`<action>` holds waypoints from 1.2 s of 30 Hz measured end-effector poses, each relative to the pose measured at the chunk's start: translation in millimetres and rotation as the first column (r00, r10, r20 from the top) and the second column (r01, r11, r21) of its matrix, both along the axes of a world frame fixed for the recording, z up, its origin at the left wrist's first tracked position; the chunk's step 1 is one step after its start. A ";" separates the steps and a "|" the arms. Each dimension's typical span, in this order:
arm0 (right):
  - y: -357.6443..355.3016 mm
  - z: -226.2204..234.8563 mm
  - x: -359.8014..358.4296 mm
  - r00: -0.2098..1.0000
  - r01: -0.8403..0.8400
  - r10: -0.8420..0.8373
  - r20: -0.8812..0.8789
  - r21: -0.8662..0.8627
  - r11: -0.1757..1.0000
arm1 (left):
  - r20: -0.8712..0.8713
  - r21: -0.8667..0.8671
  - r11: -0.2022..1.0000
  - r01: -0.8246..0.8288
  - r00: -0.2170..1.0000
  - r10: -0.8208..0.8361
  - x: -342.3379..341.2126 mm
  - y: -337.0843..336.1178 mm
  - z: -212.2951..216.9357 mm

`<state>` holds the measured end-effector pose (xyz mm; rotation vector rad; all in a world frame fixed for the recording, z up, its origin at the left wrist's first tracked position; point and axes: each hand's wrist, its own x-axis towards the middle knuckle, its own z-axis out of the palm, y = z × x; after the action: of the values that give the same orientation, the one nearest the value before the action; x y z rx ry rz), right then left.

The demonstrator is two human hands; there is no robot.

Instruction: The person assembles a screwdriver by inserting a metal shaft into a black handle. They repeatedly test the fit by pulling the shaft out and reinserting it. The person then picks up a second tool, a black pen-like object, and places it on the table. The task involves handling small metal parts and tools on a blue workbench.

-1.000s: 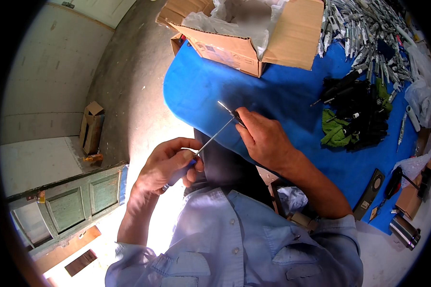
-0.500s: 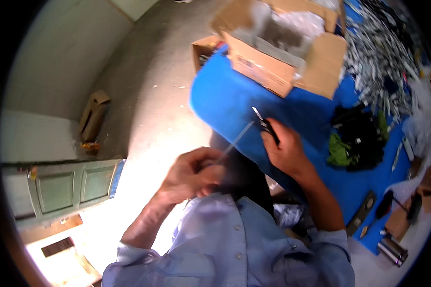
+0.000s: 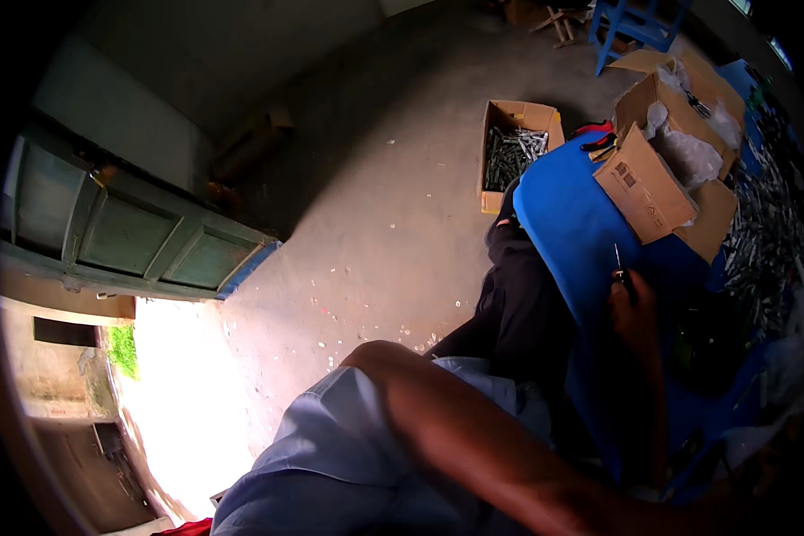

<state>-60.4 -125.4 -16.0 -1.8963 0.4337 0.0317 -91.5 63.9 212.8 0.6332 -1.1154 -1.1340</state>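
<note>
My right hand is closed around a small black-handled knife, its narrow blade pointing away from me over the blue table. My left forearm crosses low in front of my body toward the lower right. Around its far end the picture is dark, so neither the left hand's fingers nor anything in them can be made out. Right of my right hand lies a dark bundle, mostly in shadow. A large pile of thin grey and silver pieces covers the table's right side.
An open cardboard box with clear plastic stands on the table, near red-handled pliers. Another box of metallic pieces is on the floor beyond the table edge. A green door stands left; a blue chair is behind.
The view has swung left, showing more floor and the box on it. My left arm has swung across to the lower right; its thin strip is out of sight. My right hand still holds the knife.
</note>
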 end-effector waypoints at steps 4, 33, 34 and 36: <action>-1.0 8.3 -13.1 0.996 -0.086 0.088 0.002 -0.191 0.978 | -0.019 -0.057 0.996 0.064 0.998 -0.066 -2.7 15.8 2.3; 159.0 17.2 -33.3 0.994 -0.058 0.016 0.108 0.404 0.913 | 0.055 0.343 0.910 -0.234 0.972 0.229 26.9 185.0 -91.3; 159.1 15.0 -32.4 0.989 -0.052 -0.016 0.147 0.442 0.895 | 0.098 0.412 0.862 -0.296 0.955 0.282 38.9 196.4 -98.6; 165.7 15.9 -24.6 0.989 -0.065 -0.021 0.146 0.558 0.827 | 0.225 0.524 0.660 -0.539 0.835 0.502 33.3 210.8 -124.4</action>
<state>-85.1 40.2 -0.1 -1.3055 0.2618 0.0313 -58.2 274.7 88.4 1.3788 -0.5460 -0.9252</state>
